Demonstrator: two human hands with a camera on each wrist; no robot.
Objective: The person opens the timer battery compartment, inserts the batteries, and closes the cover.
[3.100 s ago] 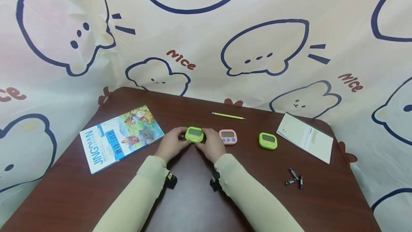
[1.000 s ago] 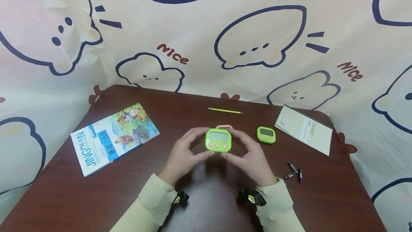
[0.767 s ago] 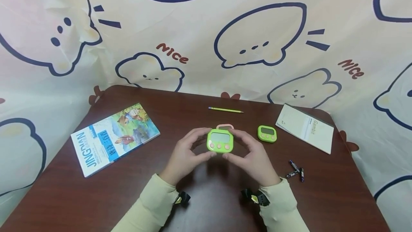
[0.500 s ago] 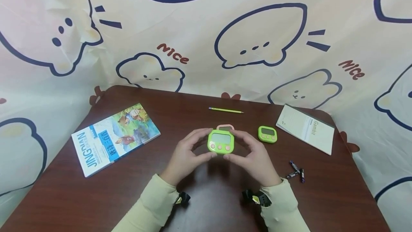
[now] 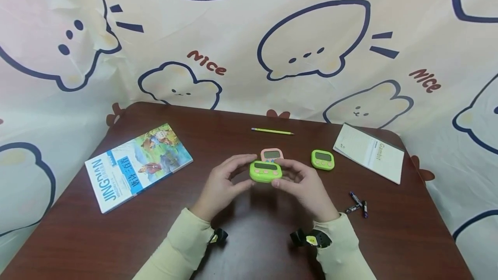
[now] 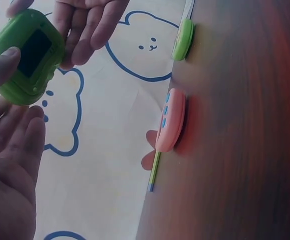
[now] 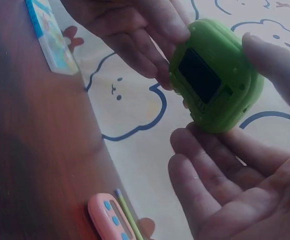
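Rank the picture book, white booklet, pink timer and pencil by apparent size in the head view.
1. picture book
2. white booklet
3. pink timer, though partly hidden behind the held green timer
4. pencil: longer than the timer but far thinner, so this ranking is unsure.

Staged study corner, dark wooden bench (image 5: 116, 237) with rounded corners, cartoon bear cloth (image 5: 233, 33) draped behind and around it, book (image 5: 138, 165), notebook (image 5: 369, 157), pencil (image 5: 272, 131) and small timers laid out

The held timer (image 5: 266, 171) sits before another timer (image 5: 271, 154), between book (image 5: 138, 165) and booklet (image 5: 368, 157).
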